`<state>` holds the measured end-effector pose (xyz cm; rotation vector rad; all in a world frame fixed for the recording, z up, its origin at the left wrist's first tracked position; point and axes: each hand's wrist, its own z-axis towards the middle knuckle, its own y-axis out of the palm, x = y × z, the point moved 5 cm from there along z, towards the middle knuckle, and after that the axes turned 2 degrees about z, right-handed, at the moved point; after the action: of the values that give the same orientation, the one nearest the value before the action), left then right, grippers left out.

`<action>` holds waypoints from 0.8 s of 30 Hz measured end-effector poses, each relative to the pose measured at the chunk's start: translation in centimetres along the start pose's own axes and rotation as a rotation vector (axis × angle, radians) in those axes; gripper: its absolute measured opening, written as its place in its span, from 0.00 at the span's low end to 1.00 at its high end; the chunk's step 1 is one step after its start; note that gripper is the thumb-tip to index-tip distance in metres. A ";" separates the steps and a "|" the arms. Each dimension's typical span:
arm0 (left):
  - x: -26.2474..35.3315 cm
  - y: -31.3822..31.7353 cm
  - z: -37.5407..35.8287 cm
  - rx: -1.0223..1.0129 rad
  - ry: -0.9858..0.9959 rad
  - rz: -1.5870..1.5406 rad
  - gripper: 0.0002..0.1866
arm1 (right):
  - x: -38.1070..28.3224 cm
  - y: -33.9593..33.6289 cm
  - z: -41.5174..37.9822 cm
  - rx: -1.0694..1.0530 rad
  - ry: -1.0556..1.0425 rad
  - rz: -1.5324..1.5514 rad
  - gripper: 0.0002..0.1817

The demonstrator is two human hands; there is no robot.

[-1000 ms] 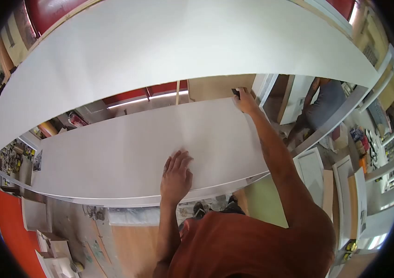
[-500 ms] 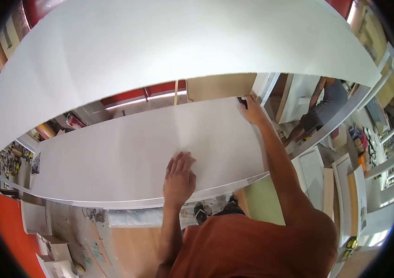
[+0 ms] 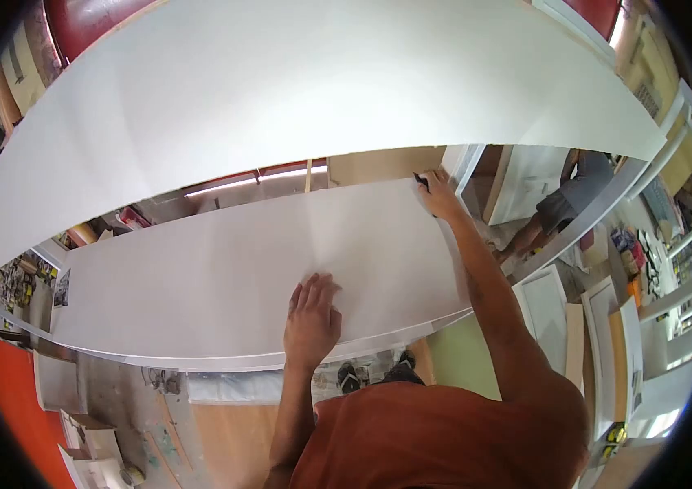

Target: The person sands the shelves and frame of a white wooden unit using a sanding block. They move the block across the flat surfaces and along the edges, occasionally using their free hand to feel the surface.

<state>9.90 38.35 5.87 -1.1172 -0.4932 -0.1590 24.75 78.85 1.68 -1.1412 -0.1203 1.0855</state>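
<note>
A long white panel [image 3: 199, 269] lies flat in front of me inside a white frame. My left hand [image 3: 311, 322] rests on it near the front edge, fingers stretched out and palm down. At the panel's far right corner, my right hand [image 3: 441, 194] is closed around a small black object [image 3: 421, 181]. Its kind is too small and too covered by the fingers to tell. A second, larger white panel [image 3: 321, 90] spans the top of the view above the lower one, with a gap between them.
Another person [image 3: 578, 191] in grey is beyond the frame at the right. White boards [image 3: 549, 306] lean beside my right arm. An orange-red panel [image 3: 16, 391] and opened white boxes [image 3: 97, 444] lie at lower left. Beneath the frame's front edge is a wooden board [image 3: 236, 432].
The upper white panel appears slightly lower, narrowing the gap beneath it. My right hand has shifted slightly with the black object. My left hand stays almost in place.
</note>
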 end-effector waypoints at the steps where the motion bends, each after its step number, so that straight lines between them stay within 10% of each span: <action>1: 0.1 0.1 -0.1 0.002 -0.001 -0.005 0.19 | 0.4 0.8 0.8 0.045 -0.101 -0.052 0.19; 7: 0.5 0.2 -0.1 -0.009 0.052 0.015 0.19 | 3.1 6.3 3.3 0.017 0.070 -0.228 0.19; 10: 0.4 0.3 -0.3 0.014 0.025 0.051 0.22 | -5.9 9.2 2.6 -0.145 -0.208 -0.350 0.15; 12: 0.1 0.2 -0.5 0.001 0.030 0.011 0.22 | -13.6 9.9 0.4 -0.181 -0.240 -0.061 0.30; 13: 0.1 0.1 -0.5 -0.014 0.035 -0.022 0.23 | -17.2 7.4 -0.8 -0.647 -0.227 -0.072 0.41; 15: 0.5 -2.0 -1.3 -0.037 0.020 -0.114 0.24 | -15.1 4.9 -2.0 -0.607 -0.390 -0.034 0.42; 19: -2.3 -6.8 -6.3 -0.022 -0.001 -0.243 0.27 | 1.1 3.7 1.2 -0.387 0.067 -0.225 0.41; 22: -5.4 -8.9 -8.3 0.069 -0.108 -0.275 0.24 | -5.2 4.5 1.4 -0.351 0.306 -0.405 0.42; 24: -6.1 -9.7 -5.6 0.047 -0.079 -0.268 0.22 | -10.3 9.1 1.9 -0.229 0.083 -0.002 0.45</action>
<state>2.65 28.37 9.10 -1.0113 -0.7143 -0.3364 12.57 72.51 -0.10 -1.3890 -0.1843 1.0396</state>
